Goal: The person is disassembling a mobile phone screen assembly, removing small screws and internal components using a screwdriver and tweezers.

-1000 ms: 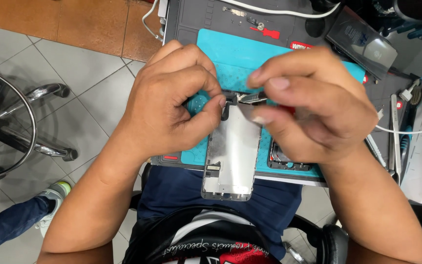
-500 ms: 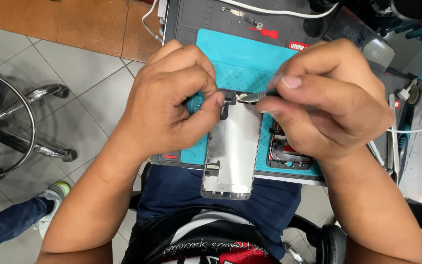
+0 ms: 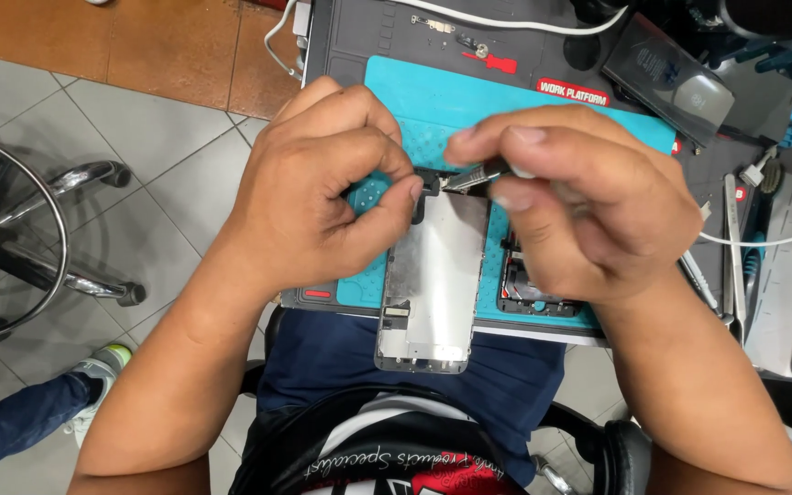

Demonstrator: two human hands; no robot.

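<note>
A phone screen panel [image 3: 433, 275] lies face down, its silver metal back plate up, half on the teal work mat [image 3: 469, 101] and half over the table's near edge. My left hand [image 3: 323, 192] pinches the panel's top left corner with thumb and fingers. My right hand [image 3: 588, 206] grips thin metal tweezers [image 3: 469, 179], whose tips touch a small black part at the panel's top edge. An opened phone body [image 3: 529, 289] rests on the mat, partly hidden under my right hand.
A grey repair pad [image 3: 368, 37] lies under the mat with small screws and a white cable. A dark device [image 3: 666, 78] sits at the back right. Hand tools [image 3: 735, 238] lie on the right. A stool base [image 3: 20, 229] and another person's shoe [image 3: 103, 367] are on the left floor.
My right hand has shifted slightly right and up, and the tweezers' tips now show at the panel's top edge. The left hand and the panel have barely moved.
</note>
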